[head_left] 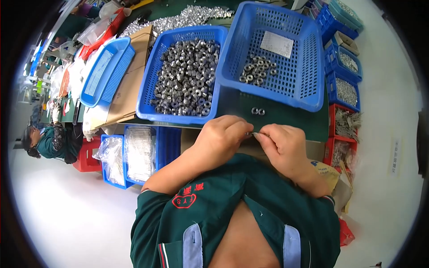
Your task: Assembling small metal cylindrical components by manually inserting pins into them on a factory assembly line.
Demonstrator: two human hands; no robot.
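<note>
My left hand [225,135] and my right hand [284,144] meet in front of my chest at the table's near edge, fingertips pinched. Between them shows a small shiny metal piece [251,133]; its exact shape is mostly hidden by the fingers. Just beyond the hands, two small metal rings [258,111] lie side by side on the green tabletop [286,119]. A blue basket [178,119] to the left is filled with many such rings [185,76]. Another blue basket [308,78], at the right, holds a smaller group of rings [259,69] and a white paper slip [277,43].
Silvery small parts [187,18] are heaped at the back. Cardboard [134,85] and a lighter blue basket [107,73] lie at the left. Stacked blue and red bins [342,123] line the right side. A co-worker [53,140] sits far left. Bagged parts [139,152] stand below the table.
</note>
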